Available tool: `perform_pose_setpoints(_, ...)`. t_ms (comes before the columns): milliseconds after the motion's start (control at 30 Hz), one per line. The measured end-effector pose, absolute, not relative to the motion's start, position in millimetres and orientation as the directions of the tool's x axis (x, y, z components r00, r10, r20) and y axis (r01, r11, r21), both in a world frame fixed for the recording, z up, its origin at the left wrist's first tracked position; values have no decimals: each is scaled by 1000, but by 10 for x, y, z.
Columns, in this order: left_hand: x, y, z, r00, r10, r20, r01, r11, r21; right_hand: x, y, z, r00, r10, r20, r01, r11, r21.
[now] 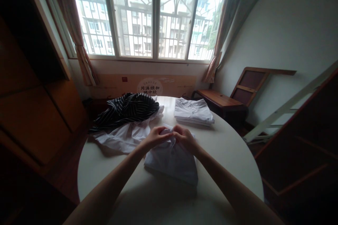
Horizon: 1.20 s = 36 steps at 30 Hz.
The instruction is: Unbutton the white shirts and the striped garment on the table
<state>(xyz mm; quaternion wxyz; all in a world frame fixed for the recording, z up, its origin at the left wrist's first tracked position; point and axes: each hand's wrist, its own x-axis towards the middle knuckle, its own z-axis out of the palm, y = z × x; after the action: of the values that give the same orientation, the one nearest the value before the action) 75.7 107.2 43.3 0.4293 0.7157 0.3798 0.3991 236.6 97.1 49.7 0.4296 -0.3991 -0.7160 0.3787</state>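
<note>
Pinching the collar end of the folded white cotton shirt (pixel 173 160), which lies on the round white surface (pixel 111 168) nearer than the stacked white shirts (pixel 193 111), left hand (pixel 155 137) and right hand (pixel 185 137), both closed on cloth, should probably square it gently.

Both arms are reaching forward over the round white counter (pixel 111 168). The left hand (pixel 156 136) and the right hand (pixel 185 137) are meeting at the far edge of a folded white shirt (pixel 171 161), pinching its fabric there. Just beyond on the left, a striped garment (pixel 126 109) is lying over loose white cloth (pixel 121 137). A folded white stack (pixel 193 111) is sitting near the window (pixel 148 14).
</note>
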Motion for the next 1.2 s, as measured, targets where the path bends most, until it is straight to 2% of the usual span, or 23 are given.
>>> perform_pose_setpoints(100,778,1068,398,363,885,291,201,-379,903,2362,964,509,-269,900,342,366,424,-829)
perform_pose_setpoints(200,793,1061,383,356,886,296,175,-375,910,2373,986,509,-261,884,388,397,465,-792)
perform_pose_setpoints(567,780,1087,362,335,892,304,64,-343,937,2370,1054,437,-240,895,376,109,410,-905)
perform_pose_setpoints(767,752,1127,337,376,890,259,0,-280,960,2357,1026,489,-262,915,307,-37,308,-951)
perform_pose_setpoints(1100,768,1051,404,307,943,130,-80,-111,991,2319,985,500,-210,918,336,-15,340,-940)
perform_pose_setpoints(1200,773,1047,404,322,934,154,-135,-116,984,2344,1007,484,-142,925,354,53,364,-930)
